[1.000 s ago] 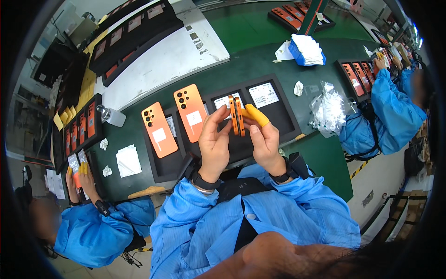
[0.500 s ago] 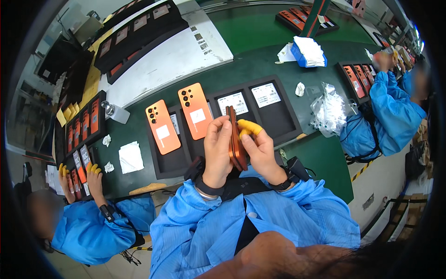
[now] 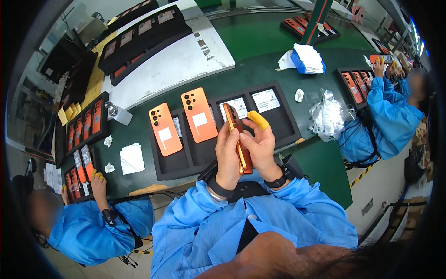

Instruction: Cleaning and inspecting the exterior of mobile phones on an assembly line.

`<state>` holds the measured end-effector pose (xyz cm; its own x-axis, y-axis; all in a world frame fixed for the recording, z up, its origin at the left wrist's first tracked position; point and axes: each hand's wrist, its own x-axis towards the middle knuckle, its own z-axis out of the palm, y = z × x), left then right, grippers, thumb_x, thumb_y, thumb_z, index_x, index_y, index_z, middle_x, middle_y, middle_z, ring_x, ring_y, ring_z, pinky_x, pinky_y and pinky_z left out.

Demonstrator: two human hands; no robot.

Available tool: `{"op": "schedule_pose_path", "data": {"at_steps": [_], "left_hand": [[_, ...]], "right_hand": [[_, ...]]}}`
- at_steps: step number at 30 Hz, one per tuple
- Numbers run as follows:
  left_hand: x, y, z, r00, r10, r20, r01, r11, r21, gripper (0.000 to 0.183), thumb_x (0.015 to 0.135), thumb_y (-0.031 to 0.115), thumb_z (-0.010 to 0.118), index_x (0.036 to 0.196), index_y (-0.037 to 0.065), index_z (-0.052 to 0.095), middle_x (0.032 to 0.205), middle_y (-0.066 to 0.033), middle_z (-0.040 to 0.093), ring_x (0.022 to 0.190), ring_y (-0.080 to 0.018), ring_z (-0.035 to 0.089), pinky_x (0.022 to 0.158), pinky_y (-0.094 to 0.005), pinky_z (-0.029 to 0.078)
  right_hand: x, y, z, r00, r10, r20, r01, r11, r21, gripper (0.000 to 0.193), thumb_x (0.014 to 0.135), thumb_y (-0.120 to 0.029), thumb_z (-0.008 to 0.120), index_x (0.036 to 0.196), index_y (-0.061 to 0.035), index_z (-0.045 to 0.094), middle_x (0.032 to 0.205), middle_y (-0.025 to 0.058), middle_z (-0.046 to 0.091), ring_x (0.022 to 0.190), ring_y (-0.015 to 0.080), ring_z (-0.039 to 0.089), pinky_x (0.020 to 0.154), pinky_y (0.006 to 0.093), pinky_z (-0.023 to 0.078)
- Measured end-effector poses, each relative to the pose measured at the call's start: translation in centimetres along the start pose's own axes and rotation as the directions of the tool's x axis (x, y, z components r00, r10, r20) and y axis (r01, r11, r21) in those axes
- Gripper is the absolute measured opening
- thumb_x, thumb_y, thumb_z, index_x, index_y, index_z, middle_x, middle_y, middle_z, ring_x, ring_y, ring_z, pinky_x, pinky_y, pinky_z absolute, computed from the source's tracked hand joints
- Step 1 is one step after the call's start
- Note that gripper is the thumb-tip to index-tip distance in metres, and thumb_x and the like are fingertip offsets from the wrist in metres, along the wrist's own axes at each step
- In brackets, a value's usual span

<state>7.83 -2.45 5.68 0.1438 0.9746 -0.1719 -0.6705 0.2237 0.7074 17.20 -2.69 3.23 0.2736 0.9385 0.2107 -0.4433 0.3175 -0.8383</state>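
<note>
I hold an orange phone upright in front of my chest, tilted so its narrow edge and part of its camera side show. My left hand grips one long side. From the other side my right hand closes on it, a yellow cover on one finger. Beyond and below lies a black compartment tray. Two orange phones, one at the left and a second beside it, rest on the tray with camera sides up, each bearing a white label. Labelled cards lie in the right compartments.
A small pump bottle and a white cloth stand and lie left of the tray. To the right are clear plastic bags and a blue box of wipes. Co-workers in blue sit left and right, with phone trays.
The phone in my hands has turned from nearly edge-on to show more of its camera side. Both hands shifted slightly right. The right co-worker now holds up an orange phone.
</note>
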Motion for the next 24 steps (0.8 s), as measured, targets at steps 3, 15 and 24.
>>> {"op": "schedule_pose_path", "data": {"at_steps": [3,15,24], "left_hand": [[0.0,0.0,0.3,0.996,-0.078,0.041,0.080,0.995,-0.058,0.043,0.104,0.016,0.054,0.143,0.002,0.046,0.121,-0.0060,0.059,0.105,-0.0108,0.058,0.092,-0.0260,0.049],[3.2,0.4,2.2,0.962,0.259,0.084,-0.273,0.919,0.286,0.041,0.101,0.014,0.059,0.138,0.002,0.045,0.113,-0.0046,0.059,0.100,-0.0109,0.058,0.088,-0.0273,0.049],[10.8,-0.4,2.0,0.957,0.286,0.042,-0.264,0.804,0.532,0.092,0.095,0.018,0.069,0.153,-0.011,0.004,0.131,-0.0237,0.054,0.118,-0.0282,0.057,0.100,-0.0369,0.048]], "right_hand": [[0.9,-1.1,0.1,0.999,-0.014,0.037,0.015,0.999,-0.037,0.064,0.088,0.010,0.064,0.145,0.0023,0.035,0.137,0.0208,0.046,0.127,0.0255,0.052,0.105,0.0380,0.049],[2.9,-0.6,-1.2,0.920,0.390,0.044,-0.378,0.910,-0.168,0.058,0.100,-0.013,0.062,0.143,0.0126,0.033,0.110,0.0175,0.067,0.101,0.0160,0.066,0.081,0.0250,0.053],[9.0,-0.3,-4.1,0.992,0.078,-0.100,-0.092,0.986,-0.139,0.064,0.087,0.009,0.066,0.144,0.0062,0.036,0.114,0.0173,0.066,0.097,0.0194,0.069,0.082,0.0290,0.056]]}}
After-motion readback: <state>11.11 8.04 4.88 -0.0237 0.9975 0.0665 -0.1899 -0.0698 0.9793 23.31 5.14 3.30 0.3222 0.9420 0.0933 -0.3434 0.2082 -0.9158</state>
